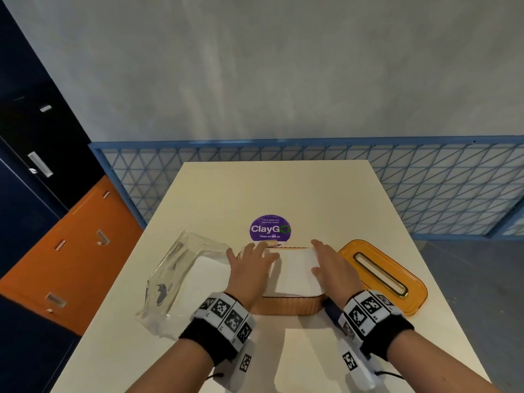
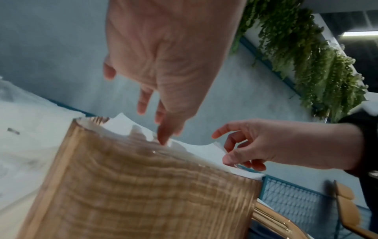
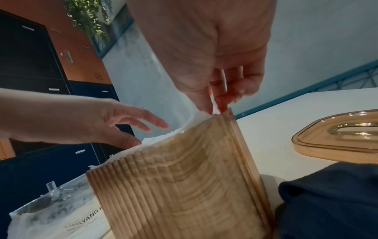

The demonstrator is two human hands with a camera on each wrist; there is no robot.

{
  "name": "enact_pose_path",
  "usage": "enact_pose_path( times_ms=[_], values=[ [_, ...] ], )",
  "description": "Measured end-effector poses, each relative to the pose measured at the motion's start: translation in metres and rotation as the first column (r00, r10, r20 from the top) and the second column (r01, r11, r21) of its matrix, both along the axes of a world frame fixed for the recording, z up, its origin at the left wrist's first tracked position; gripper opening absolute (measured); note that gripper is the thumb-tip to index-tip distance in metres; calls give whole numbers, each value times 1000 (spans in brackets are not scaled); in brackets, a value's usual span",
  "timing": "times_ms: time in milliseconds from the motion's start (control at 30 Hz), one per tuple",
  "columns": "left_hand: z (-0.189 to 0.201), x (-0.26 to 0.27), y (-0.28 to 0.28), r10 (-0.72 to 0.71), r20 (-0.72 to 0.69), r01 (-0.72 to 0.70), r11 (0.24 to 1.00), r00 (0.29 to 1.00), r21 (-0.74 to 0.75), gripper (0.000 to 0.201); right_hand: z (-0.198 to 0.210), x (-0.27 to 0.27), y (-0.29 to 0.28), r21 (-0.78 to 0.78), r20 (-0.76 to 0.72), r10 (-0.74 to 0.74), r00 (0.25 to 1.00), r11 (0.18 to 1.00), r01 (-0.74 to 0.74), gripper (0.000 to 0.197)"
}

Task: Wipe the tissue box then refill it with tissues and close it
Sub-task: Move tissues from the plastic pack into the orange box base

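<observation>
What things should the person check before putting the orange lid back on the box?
1. White tissue stack sits inside the ribbed amber plastic tissue box: ok.
2. Tissues tucked below the rim: not ok, edges stick up above it.
3. Left hand lies flat on the stack: ok.
4. Right hand fingers rest at the stack's right edge: ok.
5. Orange slotted lid lies beside the box, within reach: ok.
6. Clear plastic tissue wrapper lies apart from the box: ok.
</observation>
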State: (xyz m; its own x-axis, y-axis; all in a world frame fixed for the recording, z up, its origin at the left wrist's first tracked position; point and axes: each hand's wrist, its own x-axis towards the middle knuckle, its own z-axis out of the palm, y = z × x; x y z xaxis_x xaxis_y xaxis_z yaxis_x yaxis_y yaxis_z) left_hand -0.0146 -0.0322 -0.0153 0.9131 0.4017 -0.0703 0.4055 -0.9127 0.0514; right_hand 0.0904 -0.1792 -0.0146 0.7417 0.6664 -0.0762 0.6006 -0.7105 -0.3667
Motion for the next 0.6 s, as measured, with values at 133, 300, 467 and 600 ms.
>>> enact_pose_path(
  times_ms=[133,300,467,600],
  values=[
    [5,-1,15,-130,-168,107,985,977,-137,47,5,2,0,-86,98,236,967,970,-228,61],
    [8,-1,29,-175,-339,132,980,924,-147,64,6,5,4,-389,1,483,876,807,-445,58],
    [1,-5,36,-156,-380,105,983,912,-152,72,11,24,11,-515,-198,456,868,705,-488,69],
    [-4,-4,33,-147,-384,117,988,911,-99,73,11,26,17,-547,-222,472,853,664,-510,72]
  ],
)
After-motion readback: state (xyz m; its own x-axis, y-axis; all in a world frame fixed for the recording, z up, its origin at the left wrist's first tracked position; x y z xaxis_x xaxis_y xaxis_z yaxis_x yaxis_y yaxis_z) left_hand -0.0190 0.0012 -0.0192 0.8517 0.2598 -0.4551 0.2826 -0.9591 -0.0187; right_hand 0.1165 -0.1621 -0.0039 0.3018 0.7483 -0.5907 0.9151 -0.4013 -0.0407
